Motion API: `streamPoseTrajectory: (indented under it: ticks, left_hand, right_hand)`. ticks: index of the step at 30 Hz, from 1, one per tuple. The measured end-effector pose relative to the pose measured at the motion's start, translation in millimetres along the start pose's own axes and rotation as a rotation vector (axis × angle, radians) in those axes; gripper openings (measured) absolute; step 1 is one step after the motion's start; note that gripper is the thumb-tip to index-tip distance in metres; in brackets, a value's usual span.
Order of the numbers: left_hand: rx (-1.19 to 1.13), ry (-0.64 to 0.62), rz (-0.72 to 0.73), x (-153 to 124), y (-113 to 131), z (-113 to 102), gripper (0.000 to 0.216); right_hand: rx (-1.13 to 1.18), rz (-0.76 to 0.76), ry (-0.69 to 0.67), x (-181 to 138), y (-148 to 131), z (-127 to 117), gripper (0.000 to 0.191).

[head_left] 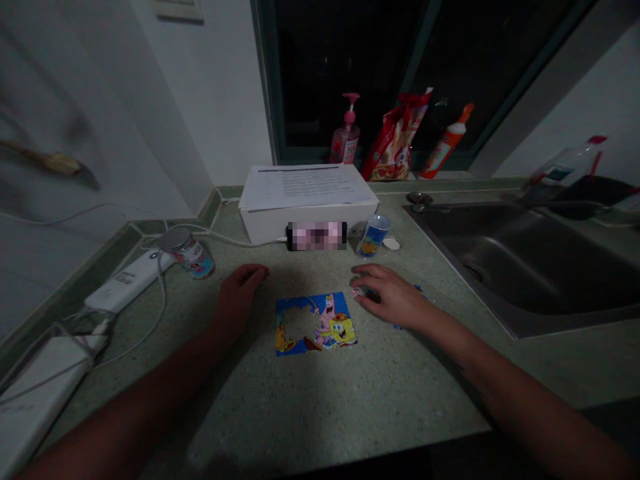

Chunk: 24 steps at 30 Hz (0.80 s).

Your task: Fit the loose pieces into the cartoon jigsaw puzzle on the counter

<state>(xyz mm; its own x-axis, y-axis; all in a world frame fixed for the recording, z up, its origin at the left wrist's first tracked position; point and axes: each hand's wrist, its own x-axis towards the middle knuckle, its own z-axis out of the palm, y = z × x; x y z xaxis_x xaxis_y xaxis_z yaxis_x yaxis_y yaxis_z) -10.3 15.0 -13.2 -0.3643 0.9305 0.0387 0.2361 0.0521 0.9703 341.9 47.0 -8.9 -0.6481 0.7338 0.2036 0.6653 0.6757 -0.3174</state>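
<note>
A partly assembled cartoon jigsaw puzzle (340,331) lies on the counter between my hands, with a bare gap left of its middle. My left hand (239,295) rests up and left of the puzzle, its fingers curled; whatever may be inside is hidden. To the right of the puzzle, my right hand (393,293) is open, thumb and fingers apart, over loose puzzle pieces (357,292). More blue pieces (419,289) show partly from behind this hand and wrist. Beyond it stands a clear tin-like canister (373,237) with a cartoon print, beside a round lid (391,244).
A phone (317,236) on a cable leans against a white box (270,223) topped with printed paper. Left are a lidded jar (193,253) and power strips (127,280) with cords. A steel sink (525,260) lies right. A pump bottle (345,140) and red bag (397,140) stand behind.
</note>
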Motion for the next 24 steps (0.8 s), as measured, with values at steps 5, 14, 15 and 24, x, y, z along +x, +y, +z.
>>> streamPoseTrajectory:
  ticks: [5,14,15,24]
  left_hand:
    - [-0.001,-0.003,0.002,-0.7,0.6,0.3,0.031]
    - [0.017,-0.013,0.004,-1.7,2.8,-1.1,0.031]
    - [0.017,-0.014,0.004,-1.6,2.5,-1.1,0.031]
    - [0.006,-0.007,-0.006,-1.3,1.6,-0.1,0.032]
  right_hand:
    - [0.037,0.022,0.007,0.3,0.5,0.7,0.021]
    - [0.06,0.038,0.013,0.7,0.5,1.3,0.015]
    - [0.065,0.043,0.017,0.9,0.1,0.9,0.014]
    - [0.069,0.05,0.034,2.6,-0.2,-1.7,0.011]
